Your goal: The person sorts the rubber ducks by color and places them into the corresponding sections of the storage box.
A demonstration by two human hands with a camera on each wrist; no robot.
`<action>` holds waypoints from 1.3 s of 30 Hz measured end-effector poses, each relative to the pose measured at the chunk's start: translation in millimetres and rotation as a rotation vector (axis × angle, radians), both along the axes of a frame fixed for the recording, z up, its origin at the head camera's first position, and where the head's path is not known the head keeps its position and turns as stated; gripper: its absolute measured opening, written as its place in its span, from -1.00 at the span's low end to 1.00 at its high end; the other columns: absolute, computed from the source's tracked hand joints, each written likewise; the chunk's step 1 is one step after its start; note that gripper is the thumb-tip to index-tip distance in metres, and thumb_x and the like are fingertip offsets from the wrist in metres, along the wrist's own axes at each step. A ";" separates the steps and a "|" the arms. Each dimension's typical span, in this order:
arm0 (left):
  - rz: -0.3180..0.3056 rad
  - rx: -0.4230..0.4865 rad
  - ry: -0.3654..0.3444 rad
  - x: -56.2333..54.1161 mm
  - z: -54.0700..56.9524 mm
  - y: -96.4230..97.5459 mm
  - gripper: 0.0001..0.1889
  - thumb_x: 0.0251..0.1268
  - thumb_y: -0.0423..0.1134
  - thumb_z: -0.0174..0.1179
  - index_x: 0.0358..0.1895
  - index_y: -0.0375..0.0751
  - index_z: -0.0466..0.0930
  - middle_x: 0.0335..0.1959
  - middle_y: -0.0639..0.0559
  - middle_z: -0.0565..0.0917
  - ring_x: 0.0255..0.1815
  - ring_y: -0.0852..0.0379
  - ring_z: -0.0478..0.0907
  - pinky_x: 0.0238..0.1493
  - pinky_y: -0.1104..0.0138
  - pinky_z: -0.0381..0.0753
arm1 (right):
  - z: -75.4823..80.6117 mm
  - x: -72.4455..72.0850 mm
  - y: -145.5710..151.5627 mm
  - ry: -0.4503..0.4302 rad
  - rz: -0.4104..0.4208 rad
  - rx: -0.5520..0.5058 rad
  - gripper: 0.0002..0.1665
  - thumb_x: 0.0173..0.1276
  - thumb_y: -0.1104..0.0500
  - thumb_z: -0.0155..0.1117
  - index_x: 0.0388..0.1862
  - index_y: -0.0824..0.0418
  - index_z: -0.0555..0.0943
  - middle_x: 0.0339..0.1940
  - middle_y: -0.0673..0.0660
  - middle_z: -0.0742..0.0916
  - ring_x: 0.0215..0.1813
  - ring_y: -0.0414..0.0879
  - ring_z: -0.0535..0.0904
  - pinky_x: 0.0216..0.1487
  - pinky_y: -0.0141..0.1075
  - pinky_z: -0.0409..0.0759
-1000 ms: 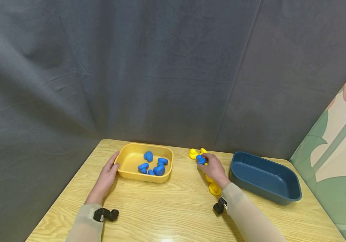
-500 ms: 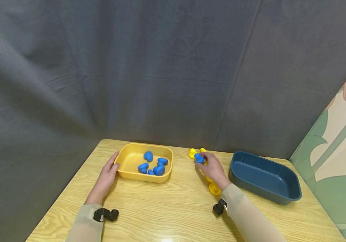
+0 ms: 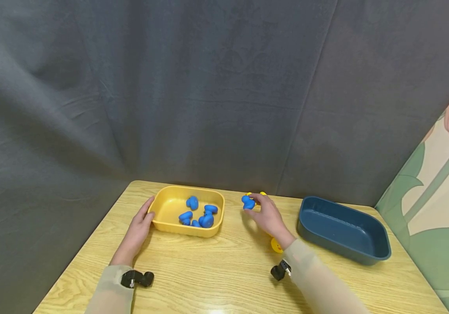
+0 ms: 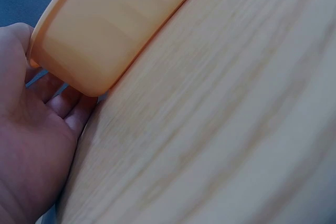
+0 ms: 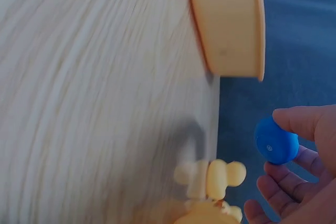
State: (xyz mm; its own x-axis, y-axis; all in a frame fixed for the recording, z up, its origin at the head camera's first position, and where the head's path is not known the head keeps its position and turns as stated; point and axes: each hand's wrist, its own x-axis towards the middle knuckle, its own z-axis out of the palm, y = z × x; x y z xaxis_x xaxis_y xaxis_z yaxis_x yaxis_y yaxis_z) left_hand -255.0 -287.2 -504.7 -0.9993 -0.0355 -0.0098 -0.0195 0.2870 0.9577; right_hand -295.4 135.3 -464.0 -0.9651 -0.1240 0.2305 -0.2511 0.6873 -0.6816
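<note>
Right hand (image 3: 267, 214), fingers partly curled, pinches one blue duck (image 3: 248, 203) between thumb and fingers, raised off the counter (image 3: 208, 270), right of the yellow tray (image 3: 186, 229). Left hand (image 3: 139, 224) grips the tray's left end. Judgement: keep the pinch light, brace the tray steadily, clear the yellow ducks (image 3: 277, 245) to its right. Wood-grain surface under the tray; dark curtain (image 3: 208, 87) behind it; floral panel (image 3: 440, 205) well to its right.

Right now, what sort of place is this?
Probably a staged tabletop workspace, judging by the pale wood-grained table, dark grey fabric curtain behind it, and pastel floral backdrop at right.
</note>
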 end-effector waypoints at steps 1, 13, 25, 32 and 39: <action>0.000 0.002 0.001 0.3 0.7 0.3 -0.34 0.86 -0.24 -0.21 0.86 -0.04 -0.08 0.86 -0.13 -0.07 0.84 -0.20 -0.19 0.78 -0.14 -0.14 | 1.5 1.3 -2.4 0.008 0.008 -0.002 -0.40 0.45 0.23 0.59 0.40 0.36 0.64 0.22 0.35 0.71 0.31 0.36 0.62 0.42 0.23 0.55; -0.002 0.013 0.003 6.9 11.9 4.5 -0.34 0.85 -0.26 -0.20 0.86 -0.07 -0.08 0.86 -0.14 -0.06 0.84 -0.20 -0.19 0.78 -0.13 -0.15 | 11.4 13.9 -35.0 -0.001 0.082 -0.058 -0.42 0.45 0.21 0.60 0.41 0.24 0.68 0.26 0.23 0.72 0.33 0.25 0.61 0.44 0.17 0.55; 0.001 -0.005 0.021 -6.1 -11.6 -4.1 -0.34 0.87 -0.19 -0.20 0.87 0.05 -0.09 0.86 -0.08 -0.06 0.85 -0.17 -0.20 0.78 -0.14 -0.15 | 9.5 22.5 -67.9 -0.070 0.156 -0.115 -0.39 0.51 0.12 0.57 0.48 0.15 0.64 0.37 0.18 0.68 0.40 0.24 0.58 0.49 0.18 0.52; 0.001 -0.007 0.047 -6.0 -13.9 -4.8 -0.34 0.87 -0.15 -0.17 0.87 0.10 -0.06 0.86 -0.05 -0.04 0.84 -0.16 -0.17 0.78 -0.14 -0.11 | 7.2 25.9 -88.4 -0.079 0.161 -0.104 -0.39 0.54 0.10 0.55 0.50 0.13 0.63 0.38 0.16 0.68 0.42 0.18 0.54 0.50 0.14 0.52; 0.001 -0.011 0.037 -4.4 -10.9 -3.2 -0.34 0.88 -0.14 -0.18 0.87 0.09 -0.07 0.86 -0.06 -0.05 0.85 -0.17 -0.18 0.78 -0.14 -0.12 | 6.0 27.5 -101.2 -0.057 0.185 -0.118 -0.40 0.54 0.10 0.54 0.48 0.16 0.64 0.35 0.17 0.71 0.41 0.17 0.54 0.47 0.15 0.54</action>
